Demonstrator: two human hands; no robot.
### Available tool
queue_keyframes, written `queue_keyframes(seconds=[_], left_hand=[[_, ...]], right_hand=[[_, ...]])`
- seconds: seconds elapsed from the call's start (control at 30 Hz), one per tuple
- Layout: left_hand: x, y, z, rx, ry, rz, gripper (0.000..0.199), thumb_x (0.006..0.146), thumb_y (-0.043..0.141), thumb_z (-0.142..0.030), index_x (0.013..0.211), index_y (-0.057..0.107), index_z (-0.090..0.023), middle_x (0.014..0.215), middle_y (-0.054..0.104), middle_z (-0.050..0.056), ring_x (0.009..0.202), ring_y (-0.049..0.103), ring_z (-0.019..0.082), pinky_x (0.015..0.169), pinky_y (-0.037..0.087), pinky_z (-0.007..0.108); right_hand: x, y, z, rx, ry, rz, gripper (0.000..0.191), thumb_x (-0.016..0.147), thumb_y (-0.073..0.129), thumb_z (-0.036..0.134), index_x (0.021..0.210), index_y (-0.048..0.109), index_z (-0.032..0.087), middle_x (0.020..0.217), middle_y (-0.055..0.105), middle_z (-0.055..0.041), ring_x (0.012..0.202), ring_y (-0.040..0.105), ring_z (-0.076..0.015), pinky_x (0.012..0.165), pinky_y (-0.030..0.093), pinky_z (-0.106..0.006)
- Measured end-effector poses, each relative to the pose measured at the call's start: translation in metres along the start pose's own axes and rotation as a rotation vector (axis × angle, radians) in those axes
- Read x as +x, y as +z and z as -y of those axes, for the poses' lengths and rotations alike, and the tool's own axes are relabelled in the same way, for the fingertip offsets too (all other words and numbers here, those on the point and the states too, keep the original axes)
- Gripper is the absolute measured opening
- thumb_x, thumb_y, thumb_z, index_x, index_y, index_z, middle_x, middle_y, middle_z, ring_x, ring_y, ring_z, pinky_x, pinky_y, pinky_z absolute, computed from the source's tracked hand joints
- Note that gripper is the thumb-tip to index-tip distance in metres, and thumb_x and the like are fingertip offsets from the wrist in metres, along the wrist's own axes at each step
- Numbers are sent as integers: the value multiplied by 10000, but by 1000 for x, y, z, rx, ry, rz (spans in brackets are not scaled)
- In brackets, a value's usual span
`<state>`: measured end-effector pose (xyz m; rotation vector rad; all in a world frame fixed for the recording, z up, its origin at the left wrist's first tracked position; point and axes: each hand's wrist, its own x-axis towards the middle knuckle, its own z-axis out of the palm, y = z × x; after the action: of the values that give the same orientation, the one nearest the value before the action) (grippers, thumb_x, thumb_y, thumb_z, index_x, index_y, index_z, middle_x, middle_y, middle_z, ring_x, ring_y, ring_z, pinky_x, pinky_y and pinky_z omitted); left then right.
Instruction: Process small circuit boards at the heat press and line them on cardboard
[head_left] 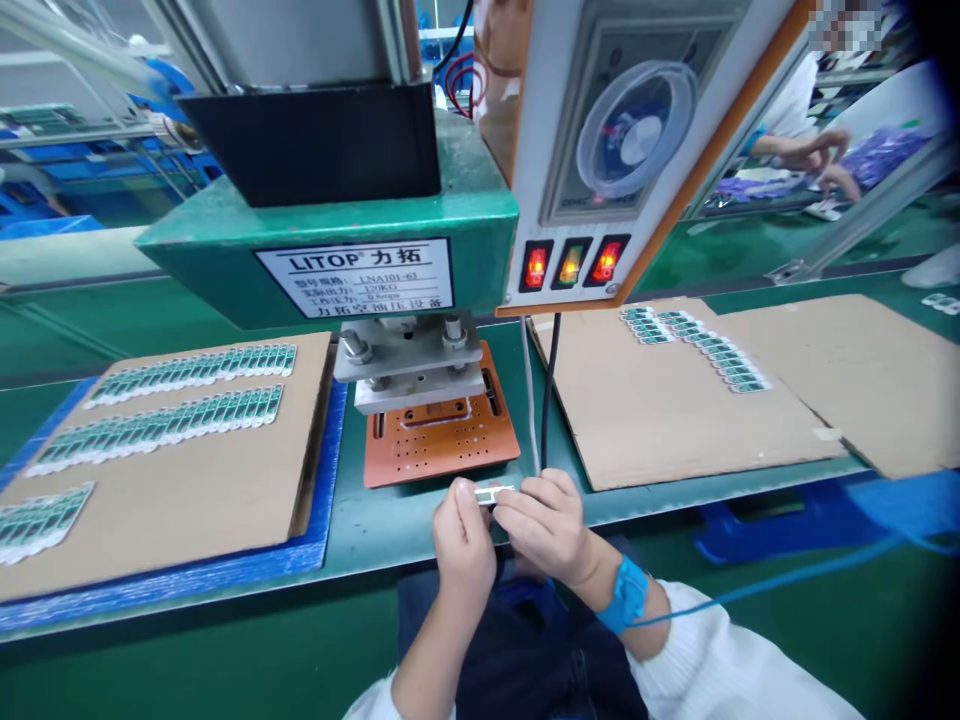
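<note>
Between both hands, in front of the press, is a small white plastic strip [491, 494] with a dark window in it. My left hand [463, 540] is closed, pinching its left end between thumb and finger. My right hand [549, 525] has its fingertips closed on the right end and wears a blue wrist strap [626, 594] with a cord. Just beyond the hands lies an orange fixture plate [442, 452] with rows of small holes. Above it hangs the metal press head [420, 385] of a green LITOP press [330, 260].
Cardboard on the left holds rows of green-and-white strips [165, 425]. More such strips [712, 350] lie on the right-hand cardboard [660, 430]. Two cables [551, 390] hang beside the fixture from a control box [577, 210] with lit switches. Another person's hands [817, 160] work behind.
</note>
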<state>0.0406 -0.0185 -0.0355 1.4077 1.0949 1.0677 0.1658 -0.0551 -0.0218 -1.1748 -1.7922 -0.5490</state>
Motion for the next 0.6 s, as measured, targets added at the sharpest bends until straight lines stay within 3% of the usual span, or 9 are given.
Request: queue_keyframes(seconds=[0.23,0.6], left_hand=[[-2,2,6,-117,-75,-2,511,962,386,-628,653,453,-226,488,362,-61,445,321,110,453,292,253],[-1,-1,-4,-16,-27,14,495,991,365,-569,655,447,-215,514,369,-60,471,328,109,482,273,265]], right_hand=[[4,-1,1,6,24,17,164,942,528,81,877,636,187,827,757,-22,638,555,-136,646,351,-331],[0,-1,-1,15,-8,19,212,973,492,124,901,669,216,863,757,-16,719,547,-160,676,384,-336]])
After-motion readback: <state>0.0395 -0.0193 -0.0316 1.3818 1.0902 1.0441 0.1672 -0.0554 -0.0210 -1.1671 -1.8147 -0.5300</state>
